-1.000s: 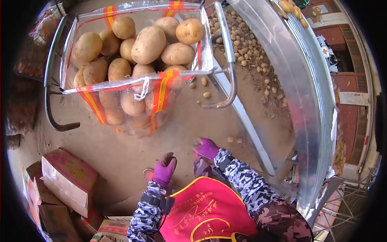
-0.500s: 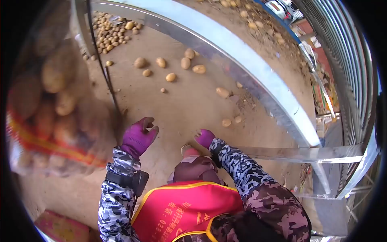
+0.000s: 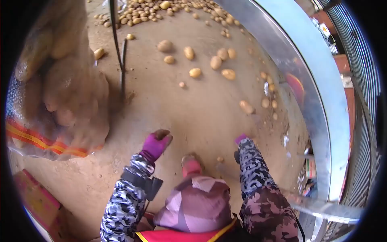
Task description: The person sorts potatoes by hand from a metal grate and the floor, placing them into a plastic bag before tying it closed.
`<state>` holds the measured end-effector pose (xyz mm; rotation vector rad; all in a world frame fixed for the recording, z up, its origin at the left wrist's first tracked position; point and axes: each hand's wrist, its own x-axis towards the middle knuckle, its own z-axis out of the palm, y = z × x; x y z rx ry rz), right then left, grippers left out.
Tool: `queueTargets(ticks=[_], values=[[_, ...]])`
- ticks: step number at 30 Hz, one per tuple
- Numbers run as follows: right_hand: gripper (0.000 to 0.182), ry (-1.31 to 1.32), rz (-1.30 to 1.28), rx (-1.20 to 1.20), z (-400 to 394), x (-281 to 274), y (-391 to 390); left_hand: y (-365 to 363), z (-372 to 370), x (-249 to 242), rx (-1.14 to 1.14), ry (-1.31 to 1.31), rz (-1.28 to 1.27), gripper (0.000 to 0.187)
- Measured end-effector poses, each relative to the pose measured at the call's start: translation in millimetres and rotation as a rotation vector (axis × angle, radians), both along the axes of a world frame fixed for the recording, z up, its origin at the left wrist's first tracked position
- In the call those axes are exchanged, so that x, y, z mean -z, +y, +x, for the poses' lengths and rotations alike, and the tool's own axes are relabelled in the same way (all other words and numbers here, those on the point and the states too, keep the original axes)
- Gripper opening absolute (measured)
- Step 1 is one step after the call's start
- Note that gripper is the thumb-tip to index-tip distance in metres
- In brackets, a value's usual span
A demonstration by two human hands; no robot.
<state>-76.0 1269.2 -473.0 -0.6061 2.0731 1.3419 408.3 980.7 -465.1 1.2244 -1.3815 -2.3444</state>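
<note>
My left hand [image 3: 157, 144], in a purple glove with dark fingertips, is over the floor right of a big mesh sack of potatoes [image 3: 60, 97]. Its fingers are loosely bent, with a small gap at the thumb and nothing visible between them. Only a small purple part of my right hand [image 3: 241, 138] shows past the camouflage sleeve; its fingers are hidden. The nearest potato [image 3: 246, 107] to it lies on the floor a little above. Neither hand touches the sack.
Several loose potatoes [image 3: 216, 62] lie on the dusty floor [image 3: 161, 105], with a larger spread at the top. A curved metal beam [image 3: 314, 80] runs down the right. Dark bars [image 3: 123, 60] stand beside the sack. A reddish box [image 3: 38, 199] is at lower left. My shoe [image 3: 191, 164] shows between my arms.
The view has shifted, and the metal beam now sits further right. My hands are further apart, both further right in view. Less of my right hand shows, and my left fingers look more curled.
</note>
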Motion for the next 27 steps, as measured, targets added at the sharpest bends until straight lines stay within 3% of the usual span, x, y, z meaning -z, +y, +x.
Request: queueTargets(ticks=[1,3,5,6,8,10,11,13,15,16,18,20,22,24,25,26,27], values=[[0.066,-0.197,-0.040,-0.099,-38,26,32,-2,-1,-9,-0.007,-0.014,0.162,0.040],[0.061,-0.462,0.051,-0.015,70,-71,-94,-5,-1,-23,-0.083,0.052,0.499,0.048],[0.058,-0.757,0.008,0.108,144,-135,-181,-1,1,-37,-0.138,0.089,0.587,0.052],[0.058,-0.871,-0.071,0.258,172,-162,-217,0,1,-44,-0.197,0.131,0.676,0.056],[0.053,-0.931,-0.435,1.000,174,-169,-236,4,0,-59,-0.239,0.281,0.768,0.055],[0.053,-0.416,-0.820,0.346,54,-82,-198,-6,-3,-76,-0.218,0.425,0.789,0.047],[0.066,-0.094,-0.835,0.258,58,-107,-220,-8,-4,-68,-0.250,0.422,0.803,0.047],[0.076,0.206,-0.655,-0.471,7,-121,-199,-6,-3,-55,-0.275,0.457,0.881,0.040],[0.081,0.300,-0.645,-0.548,-94,-74,-117,3,-1,-50,-0.400,0.469,0.963,0.038],[0.081,0.283,-0.647,-0.557,-84,-75,-122,5,-1,-47,-0.500,0.483,1.029,0.037],[0.070,0.152,-0.711,0.002,-35,-94,-138,9,0,-41,-0.585,0.510,1.051,0.037],[0.052,-0.053,-0.996,0.479,12,-96,-155,12,1,-33,-0.519,0.511,0.983,0.037],[0.034,-0.443,-1.192,0.503,105,-119,-186,12,0,-40,-0.462,0.509,0.919,0.038],[0.029,-0.675,-0.755,0.442,198,-174,-250,2,5,-55,-0.322,0.630,1.069,0.042],[0.030,-0.762,-0.859,0.405,194,-171,-258,-5,8,-61,-0.318,0.626,1.068,0.042],[0.030,-0.853,-0.966,0.364,187,-162,-269,-13,12,-64,-0.169,0.595,0.998,0.045],[0.033,-0.607,-1.122,0.019,145,-129,-279,-17,15,-65,-0.024,0.555,0.934,0.048]])
